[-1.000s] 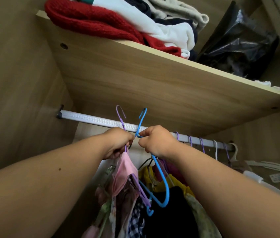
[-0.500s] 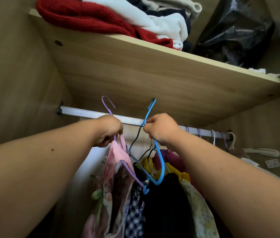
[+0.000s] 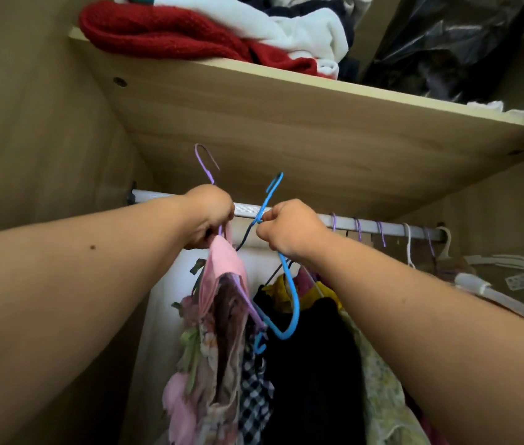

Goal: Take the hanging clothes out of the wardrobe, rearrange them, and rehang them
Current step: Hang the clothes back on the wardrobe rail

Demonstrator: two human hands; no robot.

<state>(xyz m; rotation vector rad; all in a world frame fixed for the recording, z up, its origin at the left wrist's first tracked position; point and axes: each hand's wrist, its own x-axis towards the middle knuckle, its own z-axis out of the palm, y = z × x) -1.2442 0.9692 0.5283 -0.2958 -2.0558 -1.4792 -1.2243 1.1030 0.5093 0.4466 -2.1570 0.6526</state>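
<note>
— Where does the rail sit?
— The rail (image 3: 247, 208) runs left to right just under the shelf (image 3: 286, 130), behind both my hands. Its left end meets the side wall (image 3: 29, 123).
— And your hands?
— My left hand (image 3: 210, 216) is left of my right hand (image 3: 289, 231), near it but apart. Each grips a hanger: the left hanger (image 3: 204, 160) and the right hanger (image 3: 292, 303) both have their hooks higher than the rail. A garment (image 3: 222, 274) hangs below my left fist.
— What else?
— Other hooks (image 3: 358, 224) sit on the rail further right. Hanging clothes (image 3: 312, 364) fill the space beneath my hands. On the shelf, folded clothes (image 3: 190, 36) lie left of a bag (image 3: 446, 49).
</note>
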